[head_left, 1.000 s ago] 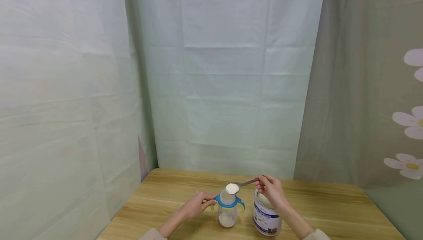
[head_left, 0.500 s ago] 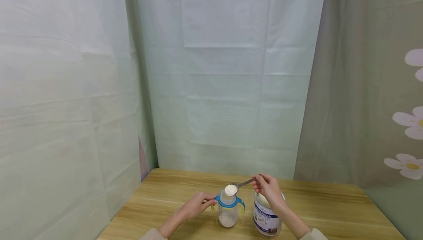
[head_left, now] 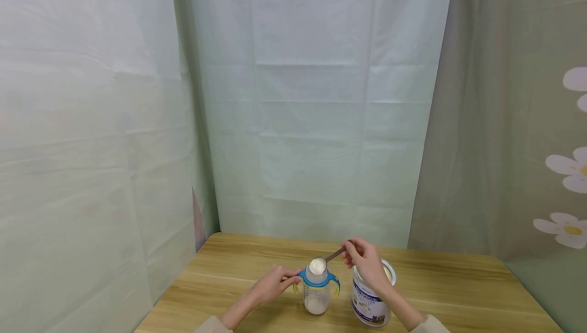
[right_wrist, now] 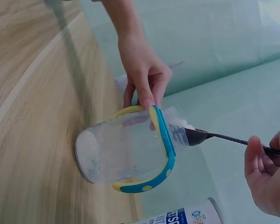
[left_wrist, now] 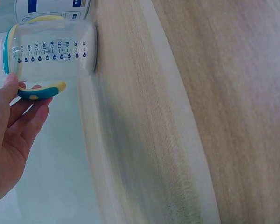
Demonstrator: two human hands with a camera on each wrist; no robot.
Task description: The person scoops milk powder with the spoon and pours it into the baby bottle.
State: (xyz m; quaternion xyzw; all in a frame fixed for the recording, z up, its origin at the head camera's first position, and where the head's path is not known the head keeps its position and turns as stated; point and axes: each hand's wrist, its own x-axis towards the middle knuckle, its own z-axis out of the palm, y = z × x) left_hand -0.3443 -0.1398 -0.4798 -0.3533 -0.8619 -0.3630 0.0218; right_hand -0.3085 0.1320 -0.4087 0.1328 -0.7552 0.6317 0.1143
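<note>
A clear baby bottle (head_left: 316, 300) with blue and yellow handles stands uncapped on the table, white powder in its bottom. My left hand (head_left: 271, 285) pinches its left handle between thumb and fingers, as the left wrist view shows too. In my right hand (head_left: 367, 264) is the handle end of a metal spoon (right_wrist: 200, 136), gripped between thumb and fingers. The spoon slopes down to the left, and its bowl, heaped with white powder (head_left: 317, 266), is right at the bottle's mouth. Below my right hand stands an open white and blue tin (head_left: 369, 305), pale powder inside, partly hidden by the wrist.
The wooden table (head_left: 247, 256) has a back edge close behind the hands. Pale green curtains (head_left: 316, 119) hang behind it and on both sides, with white flowers (head_left: 566, 230) printed on the right one.
My right hand has moved left, and the spoon's bowl has come left and down, tilting more steeply toward the bottle's mouth. More of the tin's opening shows. My left hand and the bottle have stayed put.
</note>
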